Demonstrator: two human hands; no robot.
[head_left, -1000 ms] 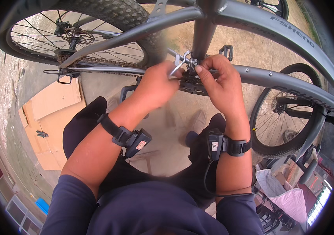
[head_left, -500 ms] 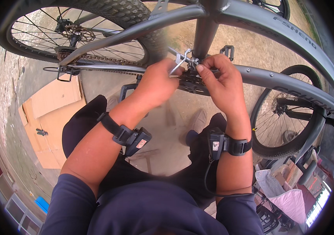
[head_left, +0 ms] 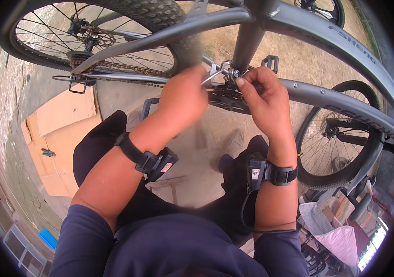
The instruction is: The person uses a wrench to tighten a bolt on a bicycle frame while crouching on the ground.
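My left hand [head_left: 185, 94] is closed in a loose fist around the end of a bent, shiny metal rod that looks like a hex key [head_left: 214, 75]. The rod's far end meets the front derailleur [head_left: 234, 74] at the base of the seat tube [head_left: 247, 46]. On the other side of that derailleur, my right hand [head_left: 268, 94] has its thumb and forefinger pinched together at the mechanism. Whatever those fingertips hold is too small to make out. Just below, the dark chainring [head_left: 227, 99] shows between my hands.
The grey bicycle frame [head_left: 326, 41] spans the top, with its rear wheel [head_left: 91, 41] at left and front wheel [head_left: 340, 134] at right. A crank pedal [head_left: 148, 108] sticks out beside my left wrist. Flattened cardboard [head_left: 63, 115] with a small black part [head_left: 48, 153] lies left.
My left hand has turned a little about the hex key, its back now facing up more. My right hand keeps its pinch. The whole view has shifted slightly.
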